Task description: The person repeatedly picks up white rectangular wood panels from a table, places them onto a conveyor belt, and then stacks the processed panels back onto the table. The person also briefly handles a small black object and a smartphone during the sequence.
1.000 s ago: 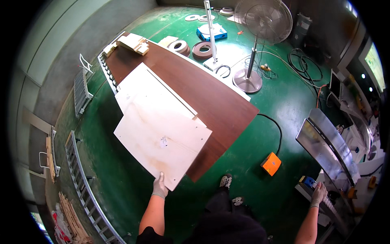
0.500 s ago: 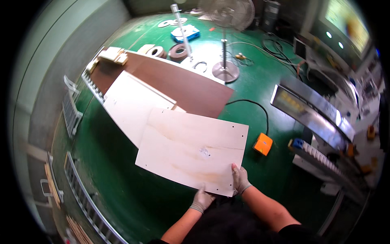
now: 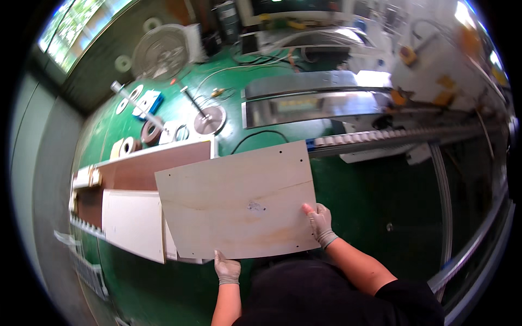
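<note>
A pale wooden panel [image 3: 239, 190] with small dark holes near its corners and a bluish mark in the middle is held up in front of me. At its near edge, toward the left corner, my left hand [image 3: 226, 267] grips it with the thumb on top. My right hand [image 3: 319, 221] grips the right edge, thumb on the face. Both hands wear thin light gloves; the fingers beneath the panel are hidden. Behind and left of it, more pale panels [image 3: 132, 223] lie on a brown-topped table [image 3: 157, 165].
A roller conveyor [image 3: 375, 137] runs off to the right, beside a shiny metal machine housing [image 3: 304, 106]. Farther off stand a fan [image 3: 163, 54], its round base [image 3: 210, 119] and edge-band rolls [image 3: 129, 146] on the green floor. A metal rail [image 3: 443, 201] lies at right.
My view has swung right, toward the conveyor and machine. The panel has turned with me, its right end now by the conveyor's end. My left hand sits farther left along the near edge.
</note>
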A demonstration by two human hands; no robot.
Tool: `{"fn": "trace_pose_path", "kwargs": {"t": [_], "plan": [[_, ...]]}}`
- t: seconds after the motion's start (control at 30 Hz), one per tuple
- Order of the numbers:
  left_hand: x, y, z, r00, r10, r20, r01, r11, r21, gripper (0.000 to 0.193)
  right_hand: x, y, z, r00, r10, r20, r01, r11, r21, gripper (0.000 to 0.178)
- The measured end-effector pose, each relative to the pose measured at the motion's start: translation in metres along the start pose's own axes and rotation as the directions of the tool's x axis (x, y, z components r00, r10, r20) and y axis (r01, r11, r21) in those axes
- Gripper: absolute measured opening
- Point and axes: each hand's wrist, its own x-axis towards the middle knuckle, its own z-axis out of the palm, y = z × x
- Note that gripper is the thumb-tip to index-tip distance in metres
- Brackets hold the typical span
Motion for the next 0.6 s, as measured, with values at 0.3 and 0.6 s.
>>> {"fn": "trace_pose_path", "kwargs": {"t": [0.3,0.6], "plan": [[0.077,-0.054,0.153,0.827,-0.431,0.361,0.209,0.831,0.515,0.051,-0.041,0.1,-0.097,0.833,0.355,-0.424,0.094,0.664,0.741,0.036],[0.187,-0.122,0.263,0.564,-0.698,0.442,-0.068,0.494,0.867,0.042,-0.076,0.183,-0.045,0.647,0.575,-0.501,0.352,0.358,0.865,0.047]]}}
